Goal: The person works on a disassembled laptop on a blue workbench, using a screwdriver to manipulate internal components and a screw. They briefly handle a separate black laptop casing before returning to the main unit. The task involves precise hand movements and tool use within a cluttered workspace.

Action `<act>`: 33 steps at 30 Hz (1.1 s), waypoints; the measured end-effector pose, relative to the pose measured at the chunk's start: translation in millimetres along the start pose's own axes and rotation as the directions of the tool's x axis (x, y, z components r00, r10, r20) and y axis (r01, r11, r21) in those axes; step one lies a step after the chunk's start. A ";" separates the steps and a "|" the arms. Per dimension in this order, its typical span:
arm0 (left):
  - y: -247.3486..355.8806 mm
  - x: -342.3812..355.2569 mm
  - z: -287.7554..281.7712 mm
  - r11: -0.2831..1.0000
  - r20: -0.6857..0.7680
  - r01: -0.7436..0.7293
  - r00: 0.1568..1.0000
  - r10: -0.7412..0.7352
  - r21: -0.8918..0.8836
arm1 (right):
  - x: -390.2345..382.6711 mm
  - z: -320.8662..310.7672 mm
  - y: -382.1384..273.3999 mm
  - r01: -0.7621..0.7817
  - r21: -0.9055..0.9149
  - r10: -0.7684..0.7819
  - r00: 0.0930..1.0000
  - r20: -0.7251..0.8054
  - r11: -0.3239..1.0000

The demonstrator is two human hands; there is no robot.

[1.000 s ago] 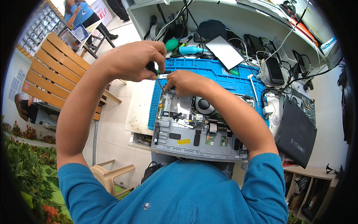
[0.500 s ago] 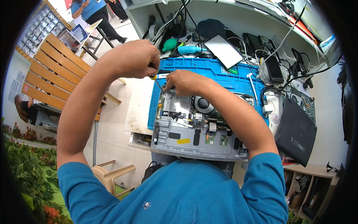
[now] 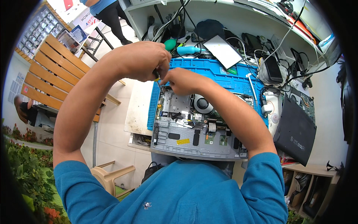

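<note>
My left hand (image 3: 148, 62) is closed around a screwdriver with a dark and yellow handle (image 3: 156, 76), its shaft angled down to the upper-left corner of an opened grey laptop chassis (image 3: 194, 149). My right hand (image 3: 181, 81) has its fingers curled beside that shaft, at the same corner; whether they pinch anything is too small to tell. Inside the chassis are a round fan (image 3: 202, 105), boards, cables and a yellow label. The chassis rests on a blue silicone work mat (image 3: 231, 80), which reaches beyond it at the left and back.
A black laptop panel (image 3: 294, 134) leans over exposed electronics at the right. Cables, a phone (image 3: 275, 72), a white rectangular item (image 3: 222, 51) and a green bulb blower (image 3: 170, 44) crowd the back. A wooden slatted chair (image 3: 56, 71) is at left; two people are beyond, one standing (image 3: 112, 20).
My left hand has shifted slightly right, toward my right hand, still gripping the screwdriver. My right hand has moved slightly. The standing person in the background has moved rightward and nearer.
</note>
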State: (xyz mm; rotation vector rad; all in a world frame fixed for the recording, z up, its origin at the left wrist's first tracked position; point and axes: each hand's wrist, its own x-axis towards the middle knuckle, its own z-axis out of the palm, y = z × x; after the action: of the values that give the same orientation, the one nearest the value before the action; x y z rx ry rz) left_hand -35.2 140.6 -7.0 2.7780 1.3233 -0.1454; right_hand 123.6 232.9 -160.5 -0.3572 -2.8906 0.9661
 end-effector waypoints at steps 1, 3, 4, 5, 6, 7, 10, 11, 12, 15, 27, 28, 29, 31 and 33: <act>3.1 0.8 -0.6 0.983 0.042 0.176 0.983 -0.178 0.051 | 1.1 0.0 1.0 0.035 0.071 -0.031 0.998 -0.051 0.997; 16.0 6.1 -4.6 0.855 0.095 0.491 0.855 -0.510 0.168 | 3.9 -1.1 5.7 0.109 0.206 -0.076 0.984 -0.160 0.972; 21.1 10.2 -9.6 0.828 0.147 0.528 0.818 -0.556 0.191 | 4.5 -5.0 5.5 0.107 0.211 -0.083 0.989 -0.120 0.972; 25.7 14.0 -15.1 0.798 0.196 0.562 0.776 -0.599 0.217 | 4.6 -4.7 5.9 0.133 0.303 -0.097 0.987 -0.130 0.944; 27.8 14.5 -18.2 0.763 0.241 0.598 0.724 -0.646 0.247 | 5.8 -6.0 2.0 0.163 0.389 -0.117 0.983 -0.139 0.906; 24.3 11.7 -16.7 0.835 0.237 0.524 0.801 -0.550 0.167 | 6.0 -7.5 -1.5 0.192 0.472 -0.136 0.979 -0.150 0.860; 10.0 0.5 -9.7 0.957 0.167 0.291 0.943 -0.287 -0.001 | 7.3 -11.7 -4.3 0.164 0.579 -0.129 0.986 -0.102 0.799; 8.3 -1.3 -8.7 0.972 0.135 0.237 0.963 -0.233 -0.011 | 9.8 -10.9 -5.9 0.158 0.603 -0.125 0.987 -0.096 0.782; 6.6 -0.3 -7.9 0.985 0.102 0.174 0.980 -0.171 -0.017 | 11.9 -7.9 -2.1 0.192 0.615 -0.136 0.981 -0.137 0.765; 16.3 -4.4 -0.2 0.964 -0.123 0.241 0.959 -0.254 -0.112 | 15.2 -1.7 0.4 0.228 0.621 -0.113 0.969 -0.219 0.750; 6.9 -16.6 3.1 0.947 -0.100 0.280 0.949 -0.297 -0.155 | 21.1 -14.3 -16.6 0.148 0.564 -0.056 0.983 -0.177 0.812; 10.4 -12.2 3.0 0.902 -0.086 0.418 0.900 -0.427 -0.106 | 23.0 -9.8 -14.2 0.210 0.665 -0.093 0.974 -0.208 0.716; 16.3 -5.3 2.3 0.836 -0.079 0.546 0.832 -0.548 -0.055 | 23.6 -6.8 -10.5 0.268 0.751 -0.125 0.962 -0.243 0.604; 19.9 -5.0 -0.7 0.803 -0.061 0.594 0.801 -0.596 -0.044 | 19.0 -13.0 -13.6 0.227 0.661 -0.076 0.965 -0.249 0.715; 16.4 -13.2 -3.0 0.893 -0.040 0.430 0.898 -0.438 -0.129 | 17.2 -17.8 -19.1 0.153 0.480 -0.020 0.963 -0.270 0.864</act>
State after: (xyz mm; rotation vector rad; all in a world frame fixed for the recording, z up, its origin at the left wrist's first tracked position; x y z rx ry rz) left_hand -30.5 120.4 -2.3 2.3661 1.8879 0.0093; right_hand 105.8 232.7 -134.9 -0.2793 -2.2927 1.4713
